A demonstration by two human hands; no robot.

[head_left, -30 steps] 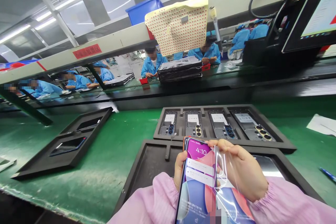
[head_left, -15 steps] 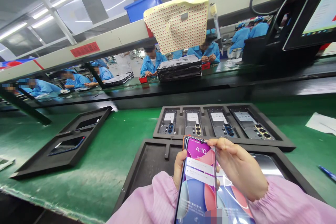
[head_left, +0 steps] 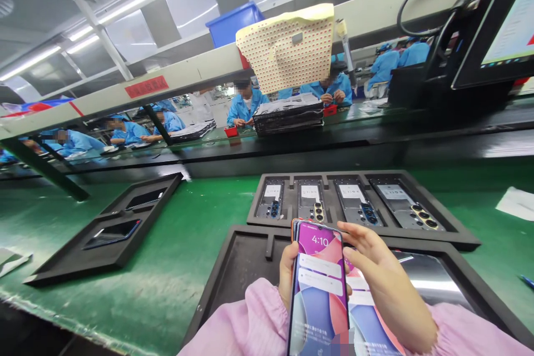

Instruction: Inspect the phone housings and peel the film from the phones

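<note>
My left hand [head_left: 287, 270] is wrapped round a stack of phones, its thumb along the left edge. The top phone [head_left: 320, 300] shows a lit screen reading 4:10. At its upper right corner is my right hand [head_left: 375, 267], fingers apart, the fingertips close to the phone's edge. Below my right hand lies another lit phone screen [head_left: 371, 322], partly covered by hand and sleeve. Under both hands a black foam tray [head_left: 233, 267] is spread out. Behind it, a second foam tray [head_left: 329, 176] holds several opened phones with camera rings.
At the left, a long black tray [head_left: 120, 258] holds two dark phones. A white paper [head_left: 517, 203] and a blue pen [head_left: 528, 281] lie at the right. A monitor [head_left: 507, 28] overhangs the upper right. People in blue work beyond the shelf.
My right hand's fingers have spread and shifted slightly from the phone's top corner. The view has tilted a little, so the scene sits slightly lower and further right.
</note>
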